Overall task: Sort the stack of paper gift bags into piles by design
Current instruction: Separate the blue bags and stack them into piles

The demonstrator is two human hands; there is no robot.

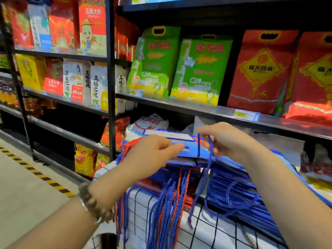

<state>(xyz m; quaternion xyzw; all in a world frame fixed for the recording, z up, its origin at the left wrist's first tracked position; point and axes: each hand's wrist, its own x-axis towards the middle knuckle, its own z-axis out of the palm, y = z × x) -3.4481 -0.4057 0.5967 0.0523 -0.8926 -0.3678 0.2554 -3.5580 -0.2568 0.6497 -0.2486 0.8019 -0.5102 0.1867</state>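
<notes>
A stack of flat paper gift bags [231, 187], blue ones with some red among them, lies on a table under a white checked cloth [142, 203]. Blue and orange rope handles [170, 203] hang over the front edge. My left hand [152, 153] pinches the near edge of the top blue bag [190, 153] by its cut-out. My right hand [226, 139] pinches that bag's blue rope handle [209, 153] and holds it up. A second pile of red and blue bags [131, 146] lies at the back left.
Black store shelves [179, 103] close behind the table carry green and red rice bags. White sacks [149, 124] lie on the lower shelf just behind the piles. A yellow-black floor stripe [36, 171] runs along the aisle at the left.
</notes>
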